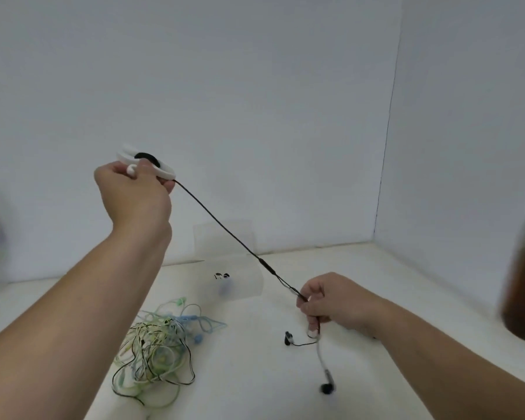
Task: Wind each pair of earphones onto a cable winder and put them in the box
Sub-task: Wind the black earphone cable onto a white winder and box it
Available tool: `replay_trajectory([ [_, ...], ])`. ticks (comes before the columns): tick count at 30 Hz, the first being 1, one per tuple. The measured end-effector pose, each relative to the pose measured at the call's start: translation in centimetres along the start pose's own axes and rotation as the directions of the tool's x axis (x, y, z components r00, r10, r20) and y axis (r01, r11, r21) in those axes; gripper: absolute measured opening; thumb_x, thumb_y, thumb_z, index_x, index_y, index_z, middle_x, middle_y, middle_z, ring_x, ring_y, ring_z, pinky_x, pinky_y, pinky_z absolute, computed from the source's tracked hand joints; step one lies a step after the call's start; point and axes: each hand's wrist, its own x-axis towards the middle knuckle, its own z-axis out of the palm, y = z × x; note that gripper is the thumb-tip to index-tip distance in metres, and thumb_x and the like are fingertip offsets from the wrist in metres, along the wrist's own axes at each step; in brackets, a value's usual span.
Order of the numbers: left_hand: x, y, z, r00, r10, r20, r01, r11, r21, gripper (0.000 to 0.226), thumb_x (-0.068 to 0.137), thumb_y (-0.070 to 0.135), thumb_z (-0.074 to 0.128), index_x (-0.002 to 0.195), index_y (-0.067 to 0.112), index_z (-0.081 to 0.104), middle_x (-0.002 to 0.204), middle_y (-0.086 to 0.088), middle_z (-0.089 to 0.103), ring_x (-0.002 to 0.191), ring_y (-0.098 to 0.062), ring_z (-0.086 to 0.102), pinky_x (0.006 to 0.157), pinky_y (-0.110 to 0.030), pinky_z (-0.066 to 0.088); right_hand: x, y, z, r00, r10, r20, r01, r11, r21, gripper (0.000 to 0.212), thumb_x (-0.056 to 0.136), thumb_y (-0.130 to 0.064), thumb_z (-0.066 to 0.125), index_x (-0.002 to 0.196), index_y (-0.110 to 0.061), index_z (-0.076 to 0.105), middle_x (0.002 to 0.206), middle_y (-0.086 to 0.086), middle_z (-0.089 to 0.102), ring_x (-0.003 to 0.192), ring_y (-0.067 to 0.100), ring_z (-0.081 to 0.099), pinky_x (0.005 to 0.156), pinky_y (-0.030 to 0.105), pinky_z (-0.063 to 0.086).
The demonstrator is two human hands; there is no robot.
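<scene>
Our left hand (134, 192) grips the cable winder (147, 165) above the box (212, 247); our right hand (331, 301) pinches the taut black earphones (225, 227); overpulling may unseat turns.

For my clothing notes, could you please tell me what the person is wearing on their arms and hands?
Nothing worn shows. The left hand and right hand are ungloved with no visible rings; the left forearm and right forearm are bare to the frame edge, with no sleeve, watch or bracelet.

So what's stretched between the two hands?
A dark earphone cable, pulled taut, runs from the white winder in the left hand down to the right hand, which pinches it. The head view shows it.
</scene>
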Motion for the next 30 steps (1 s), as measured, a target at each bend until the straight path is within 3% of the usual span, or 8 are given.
replay_trajectory([
  [7, 0.9, 1.9, -0.1, 0.979, 0.138, -0.152, -0.135, 0.99, 0.031, 0.008, 0.098, 0.018, 0.042, 0.104, 0.015, 0.037, 0.116, -0.004, 0.058, 0.098, -0.023, 0.071, 0.064, -0.015, 0.054, 0.0, 4.7, -0.1, 0.987, 0.158, -0.032, -0.161, 0.971, -0.174, 0.021, 0.092, -0.009, 0.056, 0.087, -0.009, 0.075, 0.069, 0.0, 0.073, 0.062, 0.006, 0.066, 0.061, 0.015, 0.046],
  [11, 2.9, 2.4, -0.1, 0.957, 0.19, -0.219, -0.186, 0.982, 0.039, 0.012, 0.092, 0.024, 0.045, 0.101, 0.018, 0.038, 0.113, -0.001, 0.057, 0.1, -0.022, 0.07, 0.074, -0.027, 0.061, 0.6, 6.5, -0.8, 0.968, 0.236, -0.085, -0.25, 0.922, -0.295, 0.018, 0.087, -0.013, 0.064, 0.072, -0.015, 0.073, 0.059, 0.001, 0.063, 0.049, 0.011, 0.053, 0.05, 0.018, 0.04],
  [14, 3.6, 2.2, 0.2, 0.96, 0.199, -0.199, -0.188, 0.98, 0.073, 0.01, 0.089, 0.027, 0.044, 0.096, 0.022, 0.038, 0.111, 0.0, 0.057, 0.1, -0.022, 0.069, 0.081, -0.035, 0.061, 1.4, 7.1, -1.3, 0.933, 0.287, -0.217, -0.359, 0.751, -0.554, 0.02, 0.089, -0.012, 0.058, 0.07, -0.014, 0.053, 0.062, -0.003, 0.049, 0.06, 0.017, 0.049, 0.048, 0.021, 0.034],
  [16, 3.5, 1.7, 0.5, 0.96, 0.214, -0.182, -0.201, 0.976, 0.09, 0.008, 0.087, 0.027, 0.042, 0.092, 0.025, 0.037, 0.108, 0.001, 0.057, 0.102, -0.024, 0.068, 0.083, -0.039, 0.06, 1.6, 6.7, -1.5, 0.914, 0.225, -0.339, -0.405, 0.57, -0.715, 0.018, 0.091, -0.012, 0.048, 0.075, -0.017, 0.043, 0.071, -0.006, 0.046, 0.074, 0.02, 0.05, 0.061, 0.024, 0.037],
  [19, 4.0, 1.2, 0.7, 0.95, 0.241, -0.197, -0.225, 0.969, 0.1, 0.013, 0.083, 0.03, 0.043, 0.094, 0.023, 0.04, 0.107, 0.001, 0.058, 0.101, -0.024, 0.068, 0.083, -0.039, 0.06, 2.2, 6.1, -1.9, 0.909, 0.179, -0.375, -0.414, 0.467, -0.781, 0.007, 0.09, -0.015, 0.048, 0.087, -0.021, 0.045, 0.085, -0.005, 0.053, 0.086, 0.022, 0.051, 0.076, 0.031, 0.038],
  [24, 5.4, 0.6, 1.5, 0.971, 0.149, -0.189, -0.152, 0.988, -0.002, 0.015, 0.091, 0.026, 0.046, 0.101, 0.015, 0.044, 0.115, -0.009, 0.063, 0.088, -0.02, 0.07, 0.074, -0.028, 0.061, 4.4, 7.0, -3.1, 0.94, 0.3, -0.166, -0.326, 0.633, -0.702, 0.032, 0.083, -0.007, 0.054, 0.107, -0.021, 0.069, 0.101, -0.006, 0.063, 0.09, 0.015, 0.061, 0.069, 0.018, 0.048],
  [27, 3.9, -0.4, 3.6, 0.993, 0.001, 0.121, 0.001, 1.0, -0.017, 0.002, 0.101, 0.012, 0.05, 0.102, 0.013, 0.049, 0.108, -0.015, 0.064, 0.077, -0.021, 0.069, 0.074, -0.033, 0.063, 5.5, 4.7, -4.0, 0.946, 0.318, -0.061, -0.274, 0.685, -0.675, 0.066, 0.076, -0.001, 0.065, 0.138, -0.022, 0.055, 0.124, -0.004, 0.056, 0.11, 0.016, 0.057, 0.079, 0.018, 0.05],
  [30, 1.2, -0.9, 5.9, 0.864, -0.16, 0.478, 0.172, 0.985, 0.019, 0.002, 0.101, 0.008, 0.054, 0.103, 0.008, 0.053, 0.096, -0.016, 0.063, 0.072, -0.023, 0.071, 0.063, -0.028, 0.061, 6.8, 0.8, -4.0, 0.988, 0.134, -0.08, -0.156, 0.891, -0.426, 0.072, 0.076, 0.005, 0.064, 0.144, -0.017, 0.049, 0.136, -0.002, 0.056, 0.122, 0.013, 0.054, 0.09, 0.021, 0.045],
])
